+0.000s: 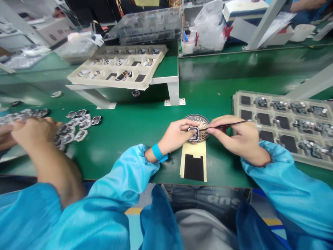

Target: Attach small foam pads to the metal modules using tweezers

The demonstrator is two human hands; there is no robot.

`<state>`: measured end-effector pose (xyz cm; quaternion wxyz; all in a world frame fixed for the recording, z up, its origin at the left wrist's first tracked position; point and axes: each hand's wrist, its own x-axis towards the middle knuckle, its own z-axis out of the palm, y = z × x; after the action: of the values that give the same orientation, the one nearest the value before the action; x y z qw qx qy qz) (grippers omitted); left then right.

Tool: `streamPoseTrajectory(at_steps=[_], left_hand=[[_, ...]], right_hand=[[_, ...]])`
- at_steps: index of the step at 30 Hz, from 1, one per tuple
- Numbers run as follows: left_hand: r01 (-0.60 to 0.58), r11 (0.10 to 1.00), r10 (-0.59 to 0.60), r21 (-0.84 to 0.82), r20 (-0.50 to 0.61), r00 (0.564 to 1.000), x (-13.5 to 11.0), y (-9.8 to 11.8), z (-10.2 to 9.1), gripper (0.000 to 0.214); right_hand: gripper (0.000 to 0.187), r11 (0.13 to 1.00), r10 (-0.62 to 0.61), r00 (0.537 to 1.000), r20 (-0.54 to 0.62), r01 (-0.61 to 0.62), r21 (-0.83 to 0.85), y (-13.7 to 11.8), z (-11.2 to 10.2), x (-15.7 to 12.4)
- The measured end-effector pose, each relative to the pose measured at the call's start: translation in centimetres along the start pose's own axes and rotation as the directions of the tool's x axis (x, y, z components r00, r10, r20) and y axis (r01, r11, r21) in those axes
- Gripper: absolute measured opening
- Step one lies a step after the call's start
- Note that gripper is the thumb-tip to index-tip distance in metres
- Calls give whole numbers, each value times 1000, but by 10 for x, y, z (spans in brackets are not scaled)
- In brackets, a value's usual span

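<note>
My left hand [178, 135] pinches a small square watch case [194, 134] over a round dish of tiny parts [197, 121]. My right hand [234, 137] grips thin tweezers [229, 125] whose tips point left and touch the case. Both arms wear blue sleeves, and a blue band circles my left wrist. Just below the case lies a yellowish sheet with black pads [194, 163].
A grey tray of watch parts [283, 121] sits at the right. A cream tray [117, 67] rests on a white stand [170, 86] at the back. A co-worker's hands [28, 132] work at the left beside a pile of loose watch cases [75, 125].
</note>
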<state>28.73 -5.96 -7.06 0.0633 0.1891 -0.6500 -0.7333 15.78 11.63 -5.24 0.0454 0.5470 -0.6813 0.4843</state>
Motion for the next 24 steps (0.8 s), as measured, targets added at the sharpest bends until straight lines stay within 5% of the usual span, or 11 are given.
streamPoseTrajectory(at_steps=[24], left_hand=[[50, 999, -50, -21, -1, 999, 0, 2, 0, 23]], right_hand=[[14, 1000, -11, 1000, 19, 11, 8, 4, 4, -2]])
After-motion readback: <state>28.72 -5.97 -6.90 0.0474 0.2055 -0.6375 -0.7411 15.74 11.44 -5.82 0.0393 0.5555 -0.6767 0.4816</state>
